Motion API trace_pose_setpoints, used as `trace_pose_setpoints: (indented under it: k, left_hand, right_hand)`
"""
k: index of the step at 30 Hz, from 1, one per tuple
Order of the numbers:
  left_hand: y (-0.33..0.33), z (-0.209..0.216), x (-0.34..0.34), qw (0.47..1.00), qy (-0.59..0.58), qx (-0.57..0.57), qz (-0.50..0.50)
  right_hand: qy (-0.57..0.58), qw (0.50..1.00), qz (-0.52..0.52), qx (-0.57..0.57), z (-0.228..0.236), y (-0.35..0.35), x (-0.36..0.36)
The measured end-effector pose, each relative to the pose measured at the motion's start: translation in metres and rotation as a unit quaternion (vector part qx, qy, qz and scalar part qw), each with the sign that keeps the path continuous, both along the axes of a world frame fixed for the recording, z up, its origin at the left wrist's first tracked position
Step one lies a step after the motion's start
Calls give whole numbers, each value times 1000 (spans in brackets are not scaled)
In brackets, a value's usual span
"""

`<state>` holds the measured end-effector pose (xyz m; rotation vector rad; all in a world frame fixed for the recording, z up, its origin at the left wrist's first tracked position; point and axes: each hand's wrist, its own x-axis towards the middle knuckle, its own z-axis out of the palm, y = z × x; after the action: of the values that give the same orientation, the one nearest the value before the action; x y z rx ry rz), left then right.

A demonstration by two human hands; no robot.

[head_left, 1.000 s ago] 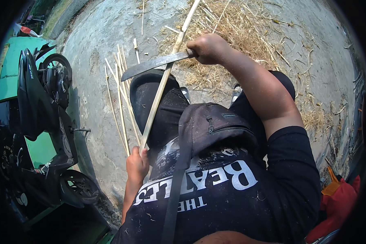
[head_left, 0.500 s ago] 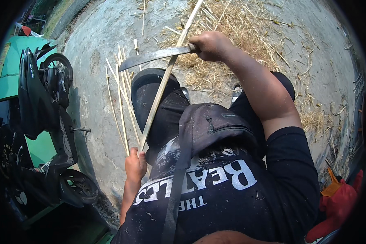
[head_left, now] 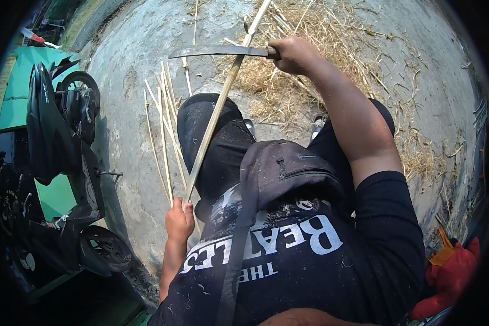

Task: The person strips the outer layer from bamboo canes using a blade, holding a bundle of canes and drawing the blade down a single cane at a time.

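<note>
A long pale bamboo strip point(head_left: 212, 125) slants across my left thigh toward the upper right. Its lower end is in my left hand point(head_left: 179, 221), whose fingers are closed round it. My right hand point(head_left: 295, 55) grips the short handle of a curved machete point(head_left: 217, 50). The blade points left and crosses the strip near its upper part, with a thin curl of shaving just above the crossing. Several other bamboo strips point(head_left: 163, 130) lie on the ground to the left of my knee.
Straw-like shavings point(head_left: 277, 87) are heaped on the concrete ground point(head_left: 127, 108) ahead of me. At the left stands a black motorcycle point(head_left: 81, 157) beside a green panel point(head_left: 22, 81). A dark bag point(head_left: 293, 167) lies across my lap. Red cloth point(head_left: 453, 274) sits at the lower right.
My right hand and the machete have moved up along the strip and slightly right. The blade is now more level, and a shaving curl shows above it. My left hand stays put.
</note>
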<state>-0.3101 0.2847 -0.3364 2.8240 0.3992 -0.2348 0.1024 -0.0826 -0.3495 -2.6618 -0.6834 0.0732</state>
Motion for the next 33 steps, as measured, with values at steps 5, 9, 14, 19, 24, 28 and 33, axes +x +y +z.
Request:
trace_pose_setpoints:
  k: [5,9,14,19,24,28,33]
  left_hand:
    - [7,-12,-8,1000,-15,24,-6]
    - [14,-11,-7,999,-13,44,-10]
    - [15,-6,-12,999,-19,25,-5]
    - [7,-7,-12,999,-29,18,4]
    - [29,-8,-22,998,-3,47,40]
    - [42,10,-17,998,-20,51,14]
    - [41,15,-11,997,-23,65,20]
  right_hand:
    - [-40,987,151,-41,7,17,-14]
    - [91,991,-91,-30,-24,-25,32]
    - [-13,995,-94,32,-12,-16,14]
    - [-21,995,86,-39,-2,9,-6]
    - [-10,998,43,-48,-6,-3,11]
    - [47,994,-73,-68,-21,-30,30]
    - [25,999,17,-30,-1,-2,4]
